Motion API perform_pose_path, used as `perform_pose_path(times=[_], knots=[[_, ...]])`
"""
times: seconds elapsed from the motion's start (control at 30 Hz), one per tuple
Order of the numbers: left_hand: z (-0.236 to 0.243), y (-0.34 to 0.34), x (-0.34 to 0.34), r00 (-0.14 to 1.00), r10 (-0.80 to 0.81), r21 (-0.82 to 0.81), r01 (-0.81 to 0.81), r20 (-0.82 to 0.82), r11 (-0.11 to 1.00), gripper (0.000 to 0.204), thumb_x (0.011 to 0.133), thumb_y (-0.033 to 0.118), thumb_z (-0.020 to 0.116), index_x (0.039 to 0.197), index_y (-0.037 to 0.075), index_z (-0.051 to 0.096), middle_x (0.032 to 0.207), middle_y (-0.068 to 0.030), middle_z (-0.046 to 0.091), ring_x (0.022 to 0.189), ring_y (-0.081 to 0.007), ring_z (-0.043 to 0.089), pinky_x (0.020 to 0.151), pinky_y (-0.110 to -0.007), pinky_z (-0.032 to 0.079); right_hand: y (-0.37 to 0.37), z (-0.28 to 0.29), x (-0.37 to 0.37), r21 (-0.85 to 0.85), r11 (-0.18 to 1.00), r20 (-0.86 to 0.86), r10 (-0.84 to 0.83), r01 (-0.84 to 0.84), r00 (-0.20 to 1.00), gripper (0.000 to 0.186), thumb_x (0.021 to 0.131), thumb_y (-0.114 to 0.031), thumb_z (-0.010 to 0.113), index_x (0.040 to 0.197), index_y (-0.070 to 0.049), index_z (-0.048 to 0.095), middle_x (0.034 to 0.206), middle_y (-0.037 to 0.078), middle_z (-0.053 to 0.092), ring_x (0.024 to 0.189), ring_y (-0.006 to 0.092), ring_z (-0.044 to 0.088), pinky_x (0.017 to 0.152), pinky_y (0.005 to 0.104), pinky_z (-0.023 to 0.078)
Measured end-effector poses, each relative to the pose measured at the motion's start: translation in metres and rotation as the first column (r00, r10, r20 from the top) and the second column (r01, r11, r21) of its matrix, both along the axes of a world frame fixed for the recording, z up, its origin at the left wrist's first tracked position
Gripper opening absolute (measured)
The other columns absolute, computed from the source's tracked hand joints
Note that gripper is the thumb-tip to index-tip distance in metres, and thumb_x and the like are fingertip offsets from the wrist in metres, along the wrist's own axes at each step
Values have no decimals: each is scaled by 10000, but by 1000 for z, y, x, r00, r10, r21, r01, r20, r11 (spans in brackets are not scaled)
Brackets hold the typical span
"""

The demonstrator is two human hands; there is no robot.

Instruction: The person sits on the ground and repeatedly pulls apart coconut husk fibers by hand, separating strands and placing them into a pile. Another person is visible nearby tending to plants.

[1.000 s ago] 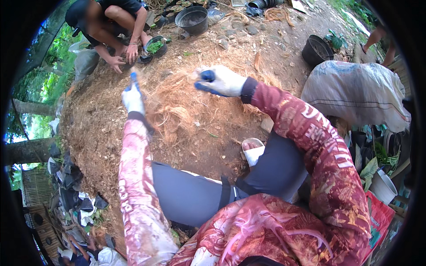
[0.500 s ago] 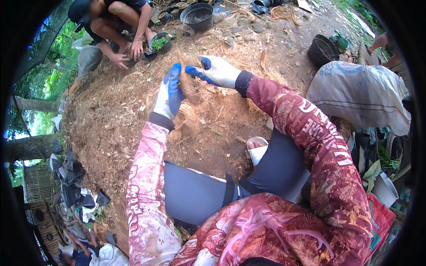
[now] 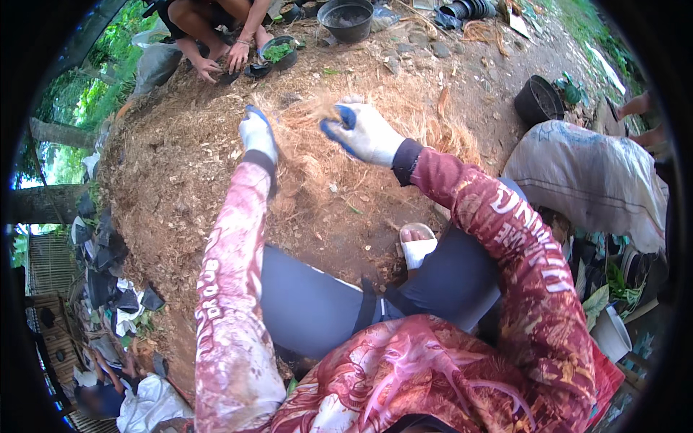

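Both my hands wear white gloves with blue palms. My left hand and my right hand are raised over a mound of brown fibrous husk and soil. Between them hangs a tuft of dry coconut-like fibre, pinched by both sets of fingers. My red patterned sleeves reach up from below, and my knees and one white sandal show beneath them.
Another person squats at the far side, hands near a small black pot with green leaves. A larger dark basin sits behind it, a black pot to the right, next to a filled grey sack.
My hands came together from apart, dipped to the mound, and now lift with a tuft of fibre held between them.
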State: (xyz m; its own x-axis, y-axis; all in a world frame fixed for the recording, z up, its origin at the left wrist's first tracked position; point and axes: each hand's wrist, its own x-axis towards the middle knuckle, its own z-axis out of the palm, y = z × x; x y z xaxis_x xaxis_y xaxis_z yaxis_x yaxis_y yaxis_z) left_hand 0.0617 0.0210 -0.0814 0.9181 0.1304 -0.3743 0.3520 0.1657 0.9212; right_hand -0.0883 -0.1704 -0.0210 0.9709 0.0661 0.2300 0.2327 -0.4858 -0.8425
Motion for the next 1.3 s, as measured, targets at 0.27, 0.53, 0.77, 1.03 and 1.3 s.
perform_pose_path(times=[0.27, 0.53, 0.77, 1.03, 1.3], knots=[[-4, -44, -48, 897, -422, 49, 419, 130, 907, 516, 1026, 556, 461, 1164, 88, 629, 959, -45, 668, 802, -183, 652, 712, -328, 549, -32, 1, 25, -89, 995, -141, -54, 42, 989, 557, 931, -560, 627, 1053, -18, 667, 884, 182, 708, 873, 359, 688, 772, 446, 529], [8, -53, -66, 839, -462, 447, 308, 289, 840, 549, 1059, 490, 444, 1037, 2, 695, 870, -108, 694, 791, -184, 599, 738, -380, 482, -14, -4, 27, -57, 987, -9, -154, 153, 988, 517, 920, -523, 626, 1003, -16, 685, 929, 223, 703, 892, 406, 675, 788, 483, 520], [-6, -52, -34, 896, -375, 546, 196, 238, 815, 489, 1031, 402, 522, 826, -3, 705, 711, -178, 676, 664, -315, 620, 662, -438, 461, 0, -25, 28, -129, 958, 59, -250, 255, 967, 411, 933, -405, 613, 969, -1, 681, 879, 240, 691, 876, 427, 662, 799, 484, 516], [-12, -12, 8, 962, -160, 487, 32, 223, 873, 490, 983, 467, 552, 888, 11, 702, 742, -155, 692, 702, -341, 667, 683, -453, 507, 13, -12, 3, -227, 967, -5, -119, 115, 993, 381, 941, -393, 607, 959, -20, 686, 874, 223, 697, 902, 413, 652, 845, 477, 487], [0, -8, 10, 909, -357, 67, 351, 215, 934, 494, 1012, 487, 543, 1031, 11, 674, 884, -79, 682, 734, -182, 616, 641, -364, 515, -13, 0, 15, 107, 991, -264, 103, -77, 959, 602, 932, -618, 598, 992, -25, 680, 668, 89, 652, 680, 271, 648, 736, 441, 521]])
